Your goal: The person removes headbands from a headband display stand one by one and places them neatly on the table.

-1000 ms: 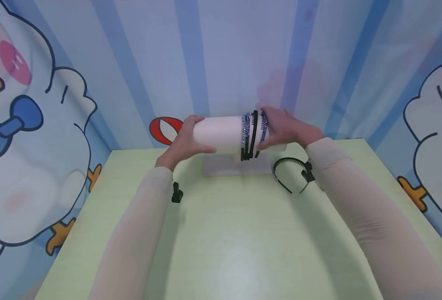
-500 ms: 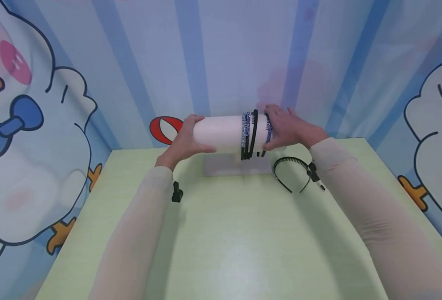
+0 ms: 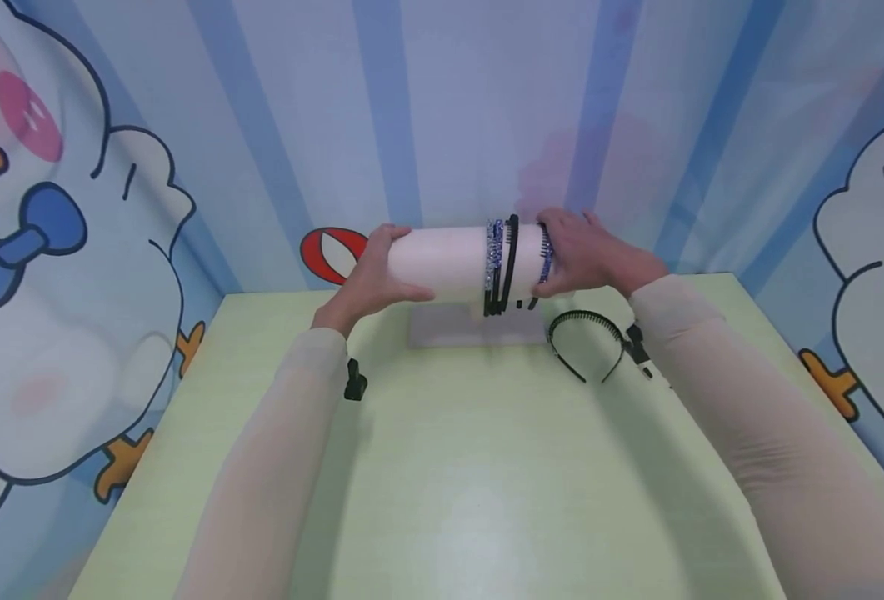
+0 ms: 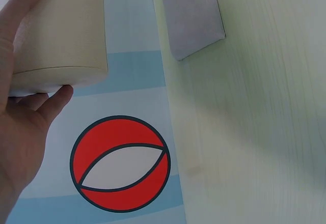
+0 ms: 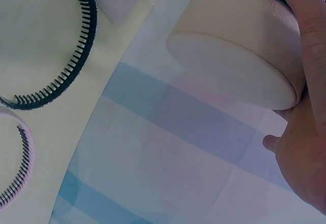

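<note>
We see left hand (image 3: 370, 275) clamped on white roll (image 3: 437, 265), left end, above tabletop (image 3: 449, 467) near its far edge; right hand (image 3: 591, 254) pinches blue headband (image 3: 546, 252) around roll's right end. Likely headband positioning; next move calls for steady roll, even grip.

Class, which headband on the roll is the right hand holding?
The blue headband nearest the right end of the roll; the other headbands sit bunched further left, clear of the right hand.
</note>
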{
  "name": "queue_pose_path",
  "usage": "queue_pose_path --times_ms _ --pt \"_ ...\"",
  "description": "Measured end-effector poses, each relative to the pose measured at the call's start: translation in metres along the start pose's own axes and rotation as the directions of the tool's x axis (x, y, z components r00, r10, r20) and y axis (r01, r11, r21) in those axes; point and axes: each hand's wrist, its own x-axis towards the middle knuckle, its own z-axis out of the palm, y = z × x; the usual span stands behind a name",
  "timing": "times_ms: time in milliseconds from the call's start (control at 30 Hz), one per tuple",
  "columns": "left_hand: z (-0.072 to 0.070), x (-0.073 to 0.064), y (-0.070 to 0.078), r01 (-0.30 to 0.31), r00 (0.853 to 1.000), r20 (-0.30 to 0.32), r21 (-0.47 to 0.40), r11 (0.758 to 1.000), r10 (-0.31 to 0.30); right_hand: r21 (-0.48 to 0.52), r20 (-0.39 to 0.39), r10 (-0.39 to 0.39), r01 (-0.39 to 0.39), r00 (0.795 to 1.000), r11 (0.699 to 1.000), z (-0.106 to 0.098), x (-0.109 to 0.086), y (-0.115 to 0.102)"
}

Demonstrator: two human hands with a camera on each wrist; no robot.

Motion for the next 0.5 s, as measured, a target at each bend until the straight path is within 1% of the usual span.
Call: queue_pose_path --times_ms 133,367,500 --pt "0.001 0.001 -0.001 -0.004 1.0 -0.001 0.002 1.0 0.004 0.003 -0.006 0.012 -0.012 1.0 1.0 0.0 -0.003 0.006" --pt "0.0 0.0 -0.001 0.001 1.0 -0.017 0.012 1.0 -0.001 0.012 -0.039 0.029 -0.028 0.999 1.0 0.002 -0.01 0.015" --pt "0.003 -0.001 -0.001 0.002 1.0 -0.012 0.006 1.0 -0.002 0.021 -0.038 0.035 -0.034 0.999 0.999 0.002 -0.014 0.02"
